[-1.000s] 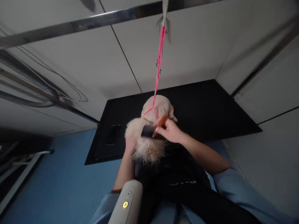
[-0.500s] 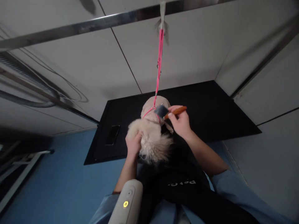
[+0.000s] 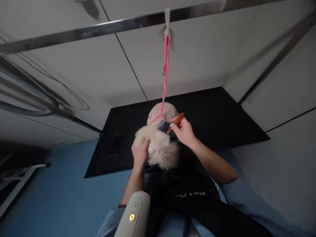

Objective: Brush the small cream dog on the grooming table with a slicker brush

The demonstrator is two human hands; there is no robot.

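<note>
A cream-coloured dog (image 3: 158, 144) with a close-clipped body and a fluffy head is on the black table (image 3: 209, 118), its head toward me. My left hand (image 3: 140, 151) is closed around the fur at the left side of its head, thumb on top. In my right hand (image 3: 184, 131) is a slicker brush (image 3: 177, 122) with an orange-brown wooden handle. The brush's dark head lies against the fur at the right side of the dog's head and neck; its pins are hidden. A pink leash (image 3: 166, 65) loops around the dog's neck.
The leash hangs from a metal bar (image 3: 123, 24) across the top. A dark phone (image 3: 116, 144) lies on the table's left part. At lower left, close to me, is a pale device (image 3: 134, 214) with a yellow light. A hose (image 3: 27, 112) runs along the left wall.
My right hand has moved left and slightly down with the brush, and the handle now points more steeply upward. My left thumb shows more clearly on the fur.
</note>
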